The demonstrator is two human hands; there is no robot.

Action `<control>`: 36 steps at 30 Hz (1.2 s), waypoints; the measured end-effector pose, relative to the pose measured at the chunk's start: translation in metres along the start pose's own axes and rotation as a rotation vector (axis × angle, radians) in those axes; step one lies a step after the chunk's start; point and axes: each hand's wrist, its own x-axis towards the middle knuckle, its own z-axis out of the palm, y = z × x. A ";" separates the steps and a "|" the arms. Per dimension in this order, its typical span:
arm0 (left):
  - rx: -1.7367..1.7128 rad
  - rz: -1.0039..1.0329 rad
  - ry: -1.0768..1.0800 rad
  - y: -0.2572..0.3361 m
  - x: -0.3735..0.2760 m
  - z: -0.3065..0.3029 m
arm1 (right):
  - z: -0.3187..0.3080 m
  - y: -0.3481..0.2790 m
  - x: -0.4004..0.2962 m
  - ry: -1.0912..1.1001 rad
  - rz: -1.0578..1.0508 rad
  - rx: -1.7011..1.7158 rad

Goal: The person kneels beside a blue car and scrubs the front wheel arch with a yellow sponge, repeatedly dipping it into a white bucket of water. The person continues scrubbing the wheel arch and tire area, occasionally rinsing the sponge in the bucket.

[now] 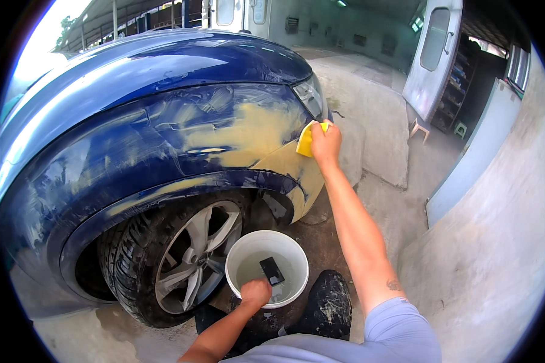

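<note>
My right hand (327, 143) is shut on a yellow sponge or pad (305, 140), held against the blue car's bumper corner just below the headlight (309, 96). Tan body filler (250, 134) covers part of the fender, with scuffed, smeared paint around it. Below the wheel arch, a white plastic bucket (299, 254) of cloudy water stands beside the front wheel. My left hand (256, 291) is inside its near rim, fingers curled, next to a black rectangular block (272, 271) over the water. Whether the hand grips the block cannot be told.
The front tyre (136, 267) with its alloy rim is left of the bucket. A paint-stained dark shoe or knee (329, 304) is at its right. Farther off are a concrete ramp (381, 140), a booth door (433, 54), small plastic stools (419, 131) and a pale blue panel (472, 149).
</note>
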 end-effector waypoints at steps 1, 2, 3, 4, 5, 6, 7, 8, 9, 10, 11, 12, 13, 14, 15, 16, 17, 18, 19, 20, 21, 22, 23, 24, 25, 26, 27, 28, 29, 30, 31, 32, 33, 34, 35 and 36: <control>0.001 0.007 0.000 0.001 0.001 0.002 | -0.002 0.002 0.007 0.013 0.001 0.008; -0.005 0.012 -0.005 0.003 0.003 0.004 | -0.004 0.003 0.015 0.027 0.001 0.016; 0.005 -0.018 -0.021 -0.008 -0.011 0.008 | -0.003 -0.018 0.000 -0.095 0.150 0.113; 0.020 -0.031 -0.019 -0.015 -0.014 0.008 | -0.009 -0.046 -0.013 -0.201 0.299 0.188; 0.022 -0.002 -0.002 -0.010 -0.003 0.005 | -0.010 -0.041 -0.008 -0.136 0.209 0.144; 0.009 0.012 -0.007 0.003 0.000 0.000 | -0.009 -0.021 -0.003 -0.072 0.122 0.084; 0.010 0.007 -0.007 0.000 0.001 0.000 | -0.002 -0.013 -0.004 -0.063 0.107 0.071; 0.006 0.001 0.002 -0.002 0.005 0.000 | 0.004 -0.007 -0.006 -0.054 0.089 0.059; 0.004 0.000 -0.001 -0.003 0.004 0.001 | 0.005 -0.004 -0.002 -0.034 0.066 0.038; 0.017 0.006 -0.010 -0.003 0.001 0.004 | -0.002 0.001 0.004 -0.029 0.103 0.067; 0.030 0.013 -0.019 -0.003 -0.003 0.007 | -0.005 0.005 0.006 -0.020 0.080 0.050; 0.043 0.019 -0.021 -0.002 -0.003 0.009 | -0.003 0.001 0.008 -0.014 0.056 0.044; 0.033 0.011 -0.012 -0.004 -0.001 0.008 | 0.000 -0.002 0.004 -0.003 -0.027 -0.009; 0.024 0.005 -0.002 -0.007 0.000 0.007 | 0.002 -0.006 0.004 0.009 -0.110 -0.062; 0.007 -0.014 0.014 -0.008 0.002 0.005 | 0.001 -0.017 0.008 -0.022 -0.058 0.010; 0.015 -0.021 -0.042 -0.003 -0.004 -0.008 | -0.006 -0.023 0.000 -0.059 0.024 0.071; 0.019 -0.035 -0.072 -0.005 -0.015 0.001 | -0.011 -0.024 -0.009 -0.095 0.108 0.131; 0.027 -0.029 -0.065 -0.003 -0.012 0.000 | -0.018 -0.028 -0.009 -0.091 0.108 0.176; 0.035 -0.025 -0.059 -0.001 -0.006 -0.002 | -0.016 -0.035 -0.001 -0.086 0.047 0.157; 0.035 -0.050 -0.036 -0.002 -0.002 -0.005 | -0.010 -0.042 0.007 -0.082 -0.013 0.140; 0.034 -0.039 -0.054 -0.002 -0.005 -0.005 | -0.008 -0.036 0.003 -0.076 -0.043 0.106; 0.024 -0.014 -0.060 0.003 0.001 -0.006 | -0.005 -0.016 0.010 -0.014 -0.059 0.058; 0.007 0.003 -0.069 0.010 0.003 -0.002 | -0.004 0.006 0.016 0.050 -0.072 0.006; 0.008 -0.009 -0.056 0.006 0.003 0.000 | -0.005 0.005 0.011 0.055 -0.039 0.009; 0.009 -0.019 -0.042 0.001 0.002 0.003 | -0.003 0.002 0.007 0.021 0.010 0.042; 0.009 -0.027 -0.028 -0.003 0.002 0.006 | -0.001 -0.002 0.005 -0.014 0.055 0.075; 0.017 -0.043 -0.033 -0.008 -0.001 0.004 | -0.003 -0.028 -0.002 -0.095 0.118 0.141; 0.023 -0.039 -0.046 -0.008 -0.002 0.003 | -0.009 -0.041 -0.006 -0.162 0.184 0.192; 0.030 -0.036 -0.059 -0.008 -0.002 0.001 | -0.005 -0.040 -0.006 -0.086 0.088 0.159; 0.024 -0.024 -0.069 -0.004 -0.002 0.000 | 0.000 -0.035 -0.004 -0.014 -0.007 0.115; 0.019 -0.013 -0.079 0.001 0.001 -0.002 | 0.003 -0.029 -0.003 0.056 -0.102 0.072; 0.013 -0.002 -0.090 0.004 0.000 -0.001 | -0.006 -0.020 -0.001 0.075 -0.087 0.031; 0.016 -0.013 -0.094 0.002 -0.002 -0.003 | -0.003 -0.024 -0.005 0.068 -0.022 0.060; 0.015 -0.026 -0.093 0.001 -0.004 -0.005 | -0.003 -0.034 -0.010 0.057 0.040 0.089; 0.015 -0.038 -0.094 -0.001 -0.006 -0.007 | -0.004 -0.044 -0.016 0.046 0.102 0.118; 0.012 -0.034 -0.085 -0.002 -0.006 -0.007 | -0.006 -0.059 -0.018 0.000 0.105 0.135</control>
